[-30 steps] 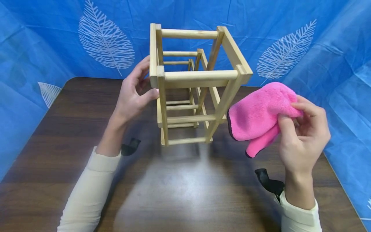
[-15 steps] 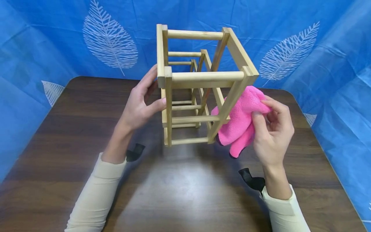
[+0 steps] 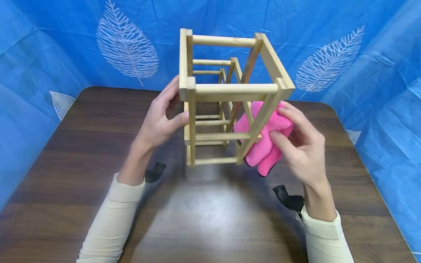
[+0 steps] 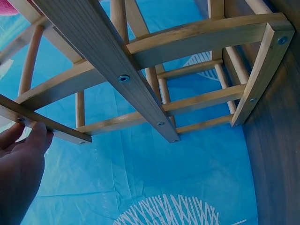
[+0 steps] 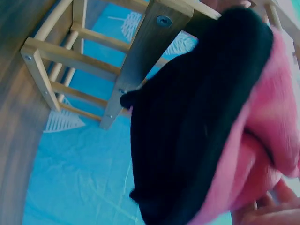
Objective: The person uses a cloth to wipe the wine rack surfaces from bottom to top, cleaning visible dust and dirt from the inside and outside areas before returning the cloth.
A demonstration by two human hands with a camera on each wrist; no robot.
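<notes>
A pale wooden rack (image 3: 235,88) with round rungs and flat slats stands upright on the brown table. My left hand (image 3: 161,118) grips its left side below the top, thumb on the near side and fingers behind. In the left wrist view those fingertips (image 4: 40,131) lie on a screwed slat. A fluffy pink cloth (image 3: 269,140) with dark edging is pinched in my right hand (image 3: 304,142), bunched against the rack's right side behind the front right post. The right wrist view has the cloth (image 5: 262,154) filling much of the frame, a broad dark part nearest the camera.
Blue sheeting (image 3: 223,18) with white leaf prints hangs behind the table (image 3: 204,215) and along both sides. Black curved pieces (image 3: 287,199) stick out at both wrists, close over the tabletop.
My right hand has carried the pink cloth leftward from beside the rack to its right side, where it is now bunched. The left hand keeps its grip; the rack appears slightly further right.
</notes>
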